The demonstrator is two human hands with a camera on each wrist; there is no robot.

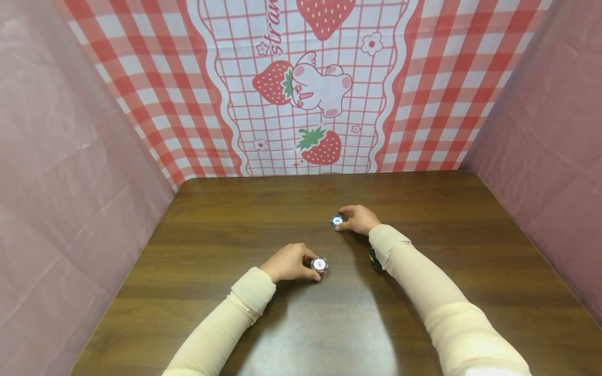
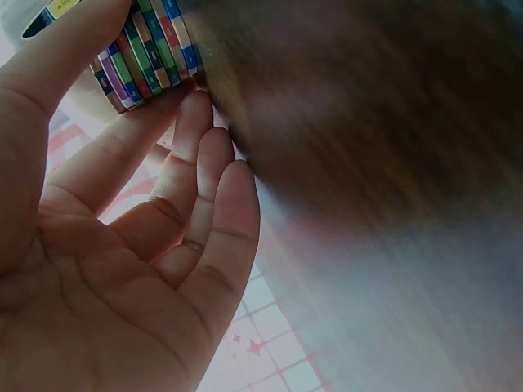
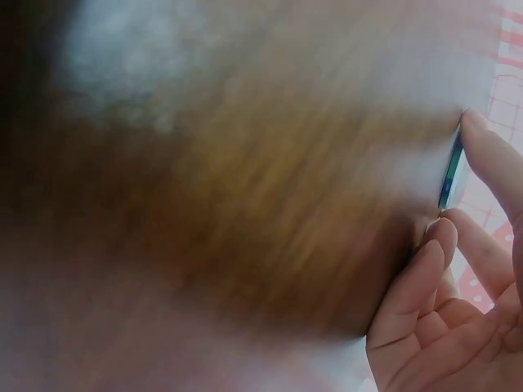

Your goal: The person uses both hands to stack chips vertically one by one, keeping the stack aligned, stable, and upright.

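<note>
My left hand [image 1: 290, 262] grips a stack of poker chips [image 1: 320, 265] between thumb and index finger, near the middle of the table. Edges of several colours, green, blue, red and purple among them, show on the stack [image 2: 145, 57] in the left wrist view. The other three fingers of that hand are loosely bent beside it. Farther back and slightly right, my right hand [image 1: 361, 219] pinches a single blue poker chip [image 1: 337, 220] with a white centre by its rim. In the right wrist view this chip [image 3: 451, 171] appears edge-on at the tabletop, between thumb and index finger.
The brown wooden table [image 1: 226, 209] ends at a red-and-white strawberry cloth [image 1: 324, 83] hanging behind it. Pink cloths hang at the left [image 1: 70, 172] and right [image 1: 541, 146]. A small dark device [image 1: 376, 261] sits under the right sleeve.
</note>
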